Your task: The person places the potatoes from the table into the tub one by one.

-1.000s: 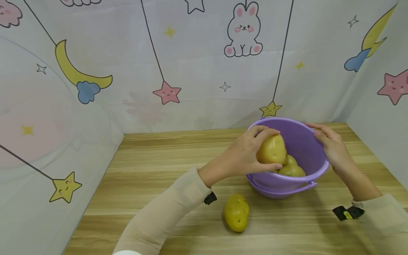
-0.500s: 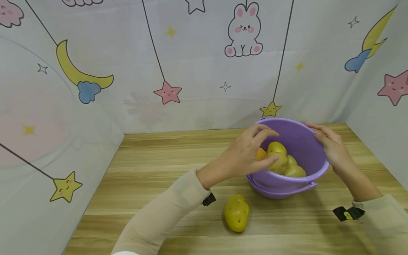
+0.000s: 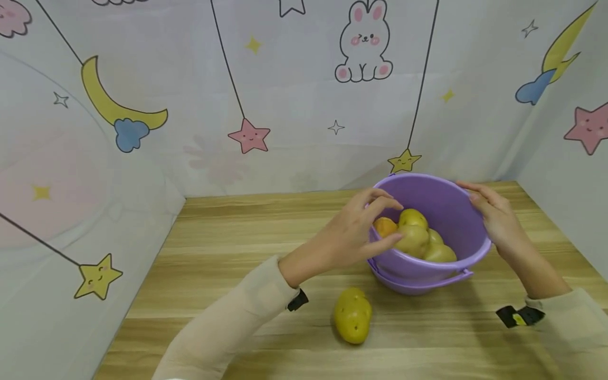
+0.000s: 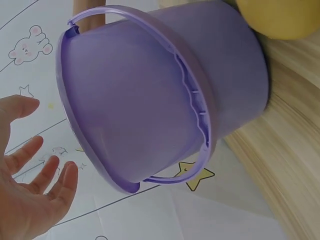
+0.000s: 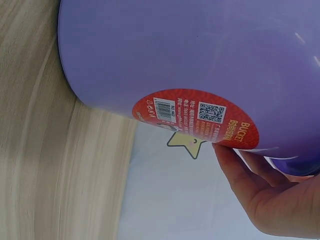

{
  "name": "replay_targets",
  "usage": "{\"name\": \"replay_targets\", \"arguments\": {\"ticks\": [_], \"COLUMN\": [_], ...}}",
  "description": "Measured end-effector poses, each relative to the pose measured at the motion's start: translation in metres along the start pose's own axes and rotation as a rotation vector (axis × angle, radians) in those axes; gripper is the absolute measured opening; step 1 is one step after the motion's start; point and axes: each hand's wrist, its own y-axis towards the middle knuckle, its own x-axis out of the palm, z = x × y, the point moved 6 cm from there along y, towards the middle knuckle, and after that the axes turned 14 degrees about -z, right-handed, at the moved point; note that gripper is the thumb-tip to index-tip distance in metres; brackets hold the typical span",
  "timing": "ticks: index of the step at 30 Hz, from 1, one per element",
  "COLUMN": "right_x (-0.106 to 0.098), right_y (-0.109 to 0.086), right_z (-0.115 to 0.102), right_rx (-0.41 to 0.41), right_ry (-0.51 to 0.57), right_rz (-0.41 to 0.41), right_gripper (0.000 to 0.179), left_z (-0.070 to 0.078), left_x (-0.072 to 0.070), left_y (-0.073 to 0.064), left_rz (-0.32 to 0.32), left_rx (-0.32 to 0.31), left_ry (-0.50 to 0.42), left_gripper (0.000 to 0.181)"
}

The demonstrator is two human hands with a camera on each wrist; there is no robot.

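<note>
A purple bucket (image 3: 439, 269) stands tilted on the table, its mouth facing the head camera. Inside lie several yellow potatoes (image 3: 412, 241) and a rounded orange thing (image 3: 386, 227). My left hand (image 3: 353, 229) hovers at the bucket's left rim, fingers spread and holding nothing; the left wrist view shows the same loose fingers (image 4: 35, 187) apart from the rim. With my right hand (image 3: 499, 221) I grip the bucket's right rim, thumb over the edge and fingers against the outer wall. Another potato (image 3: 353, 315) lies on the table in front of the bucket.
The wood-grain table (image 3: 247, 237) is bordered by a white cloth backdrop (image 3: 294, 95) printed with stars, moons and a rabbit. The bucket's handle (image 3: 446, 284) hangs down on its near side. A red oval label (image 5: 200, 117) is on its outer wall.
My left hand has let go of a potato, which now lies in the bucket with the others, and has drawn back left toward the rim. My right hand keeps its grip.
</note>
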Motion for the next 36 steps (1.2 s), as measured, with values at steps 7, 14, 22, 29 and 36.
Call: {"name": "replay_targets", "arguments": {"ticks": [7, 14, 22, 29, 36], "right_x": [-0.001, -0.001, 0.0, -0.001, 0.0], "right_y": [0.0, 0.0, 0.001, 0.002, 0.001], "right_z": [-0.002, -0.003, -0.004, -0.003, -0.001], "right_rx": [-0.01, -0.026, -0.043, -0.021, 0.023], "right_ry": [0.009, 0.014, 0.012, 0.002, -0.039], "right_rz": [-0.005, -0.001, -0.003, -0.001, -0.002], "right_gripper": [0.038, 0.038, 0.038, 0.038, 0.041], "left_z": [-0.001, -0.007, -0.008, -0.013, -0.013], "left_x": [-0.002, -0.002, 0.004, 0.017, 0.039], "left_y": [-0.02, -0.04, -0.058, -0.076, -0.092], "left_rz": [0.002, 0.002, -0.029, -0.12, -0.274], "left_rx": [-0.022, -0.057, -0.077, -0.13, -0.18], "left_ry": [0.043, 0.053, 0.076, 0.058, 0.027], "left_gripper": [0.033, 0.033, 0.04, 0.046, 0.06]}}
